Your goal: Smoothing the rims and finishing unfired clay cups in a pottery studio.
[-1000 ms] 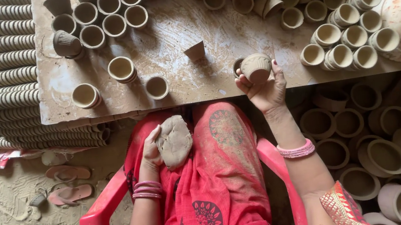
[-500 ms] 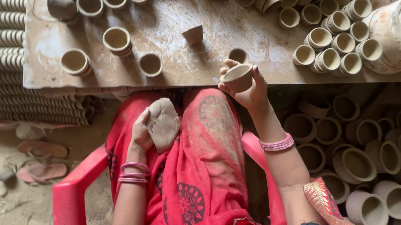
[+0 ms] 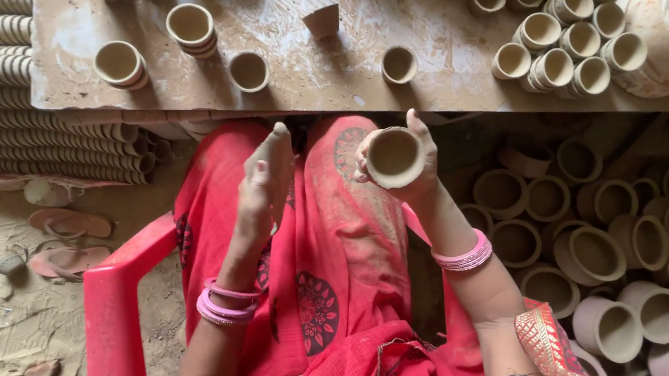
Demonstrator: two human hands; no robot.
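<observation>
Here the right hand cups a small clay cup over the lap, fingers wrapped round its wall (keep that grip light). The left hand, fingers together, presses a flat clay lump against its palm; bring it squarely to the rim, short of the wooden board beyond.

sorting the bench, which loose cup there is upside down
The small clay cup at the bench's top middle: its base faces up, while the other loose cups show open mouths.
</observation>
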